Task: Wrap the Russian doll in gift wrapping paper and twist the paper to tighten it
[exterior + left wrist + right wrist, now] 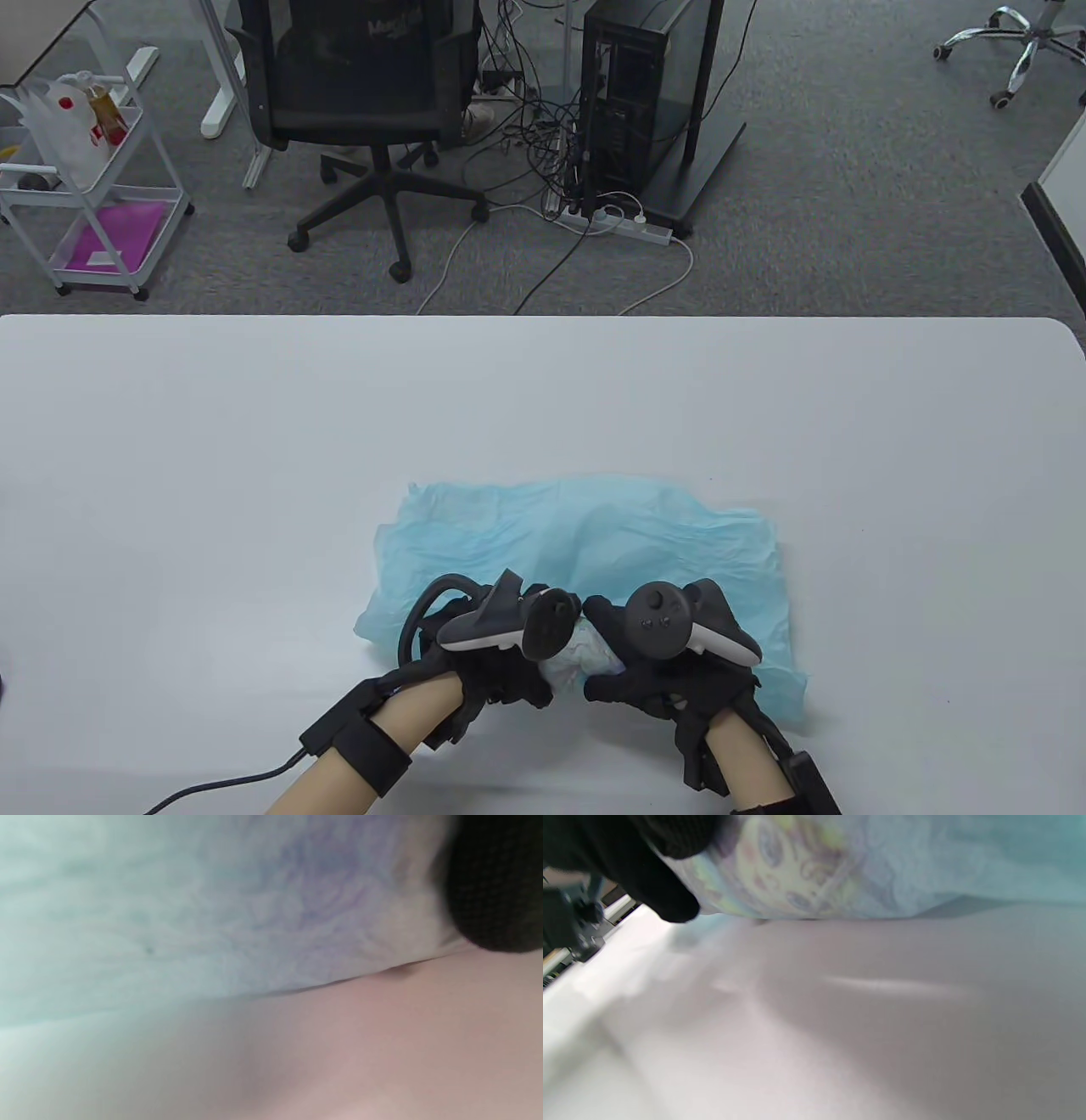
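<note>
The doll (793,870) is covered by blue paper (594,535) near the table (254,441) front edge and is gripped, it seems, by both the left hand (496,649) and right hand (670,654).

Paper (594,535): a thin, crinkled, light blue sheet, spread on the white table near its front edge; its near part is drawn up and wrapped around the doll, while the far part lies loosely flat with wavy edges.
Doll (793,870): mostly covered by the paper; a painted face with large eyes on a pale yellow ground is seen through the thin sheet in the right wrist view.
Pose of doll: laid on its side, low against the table.
Wrapped bundle (577,658): a whitish-blue crumpled lump at the sheet's near edge.
</note>
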Demonstrator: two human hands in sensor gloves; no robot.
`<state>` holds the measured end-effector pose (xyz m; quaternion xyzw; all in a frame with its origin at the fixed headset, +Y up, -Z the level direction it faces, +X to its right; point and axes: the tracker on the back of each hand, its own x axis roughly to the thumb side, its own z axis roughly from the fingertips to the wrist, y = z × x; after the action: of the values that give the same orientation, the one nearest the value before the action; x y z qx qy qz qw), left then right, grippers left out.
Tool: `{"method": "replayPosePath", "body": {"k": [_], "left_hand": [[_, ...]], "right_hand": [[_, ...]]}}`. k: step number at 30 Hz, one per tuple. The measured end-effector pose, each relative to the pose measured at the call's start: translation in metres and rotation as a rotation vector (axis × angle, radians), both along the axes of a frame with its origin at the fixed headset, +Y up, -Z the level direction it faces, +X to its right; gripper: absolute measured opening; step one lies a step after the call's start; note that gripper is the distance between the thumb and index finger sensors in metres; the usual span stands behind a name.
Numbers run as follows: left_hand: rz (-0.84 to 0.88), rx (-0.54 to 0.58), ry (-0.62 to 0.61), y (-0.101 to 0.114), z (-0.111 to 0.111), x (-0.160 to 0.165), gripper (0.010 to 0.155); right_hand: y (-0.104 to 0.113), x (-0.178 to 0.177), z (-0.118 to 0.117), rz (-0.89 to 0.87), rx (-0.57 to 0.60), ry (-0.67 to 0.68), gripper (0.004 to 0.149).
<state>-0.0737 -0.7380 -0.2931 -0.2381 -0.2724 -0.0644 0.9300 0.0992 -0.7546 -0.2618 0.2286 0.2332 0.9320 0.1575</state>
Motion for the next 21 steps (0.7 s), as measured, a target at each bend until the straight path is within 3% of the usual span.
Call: {"method": "replayPosePath", "body": {"k": [3, 6, 7, 10, 12, 17, 19, 21], "left_hand": [[-0.005, -0.162, 0.05, -0.002, -0.014, 0.0, 0.105], [0.023, -0.356, 0.085, -0.01, -0.022, -0.004, 0.104], [0.036, -0.364, 0.088, -0.011, -0.022, -0.006, 0.104], [0.109, -0.25, 0.08, -0.009, -0.015, -0.013, 0.104], [0.124, -0.102, 0.054, -0.006, -0.006, -0.015, 0.103], [0.002, 0.224, -0.05, -0.005, 0.023, -0.01, 0.106], [-0.049, 0.296, -0.073, -0.007, 0.028, -0.008, 0.107], [0.016, 0.24, -0.052, -0.007, 0.025, -0.01, 0.105]], "right_hand": [[0.013, -0.011, 0.011, 0.149, 0.175, 0.021, 0.087], [0.01, -0.023, 0.017, 0.296, 0.23, 0.071, 0.1], [0.007, -0.025, 0.016, 0.311, 0.24, 0.051, 0.1], [0.004, -0.024, 0.011, 0.274, 0.211, 0.004, 0.101], [0.003, -0.021, 0.007, 0.233, 0.169, -0.02, 0.101], [-0.001, -0.014, -0.003, 0.097, 0.022, -0.024, 0.1], [-0.003, -0.012, -0.006, 0.026, -0.05, -0.009, 0.1], [-0.003, -0.011, -0.005, 0.033, -0.034, -0.006, 0.099]]}}
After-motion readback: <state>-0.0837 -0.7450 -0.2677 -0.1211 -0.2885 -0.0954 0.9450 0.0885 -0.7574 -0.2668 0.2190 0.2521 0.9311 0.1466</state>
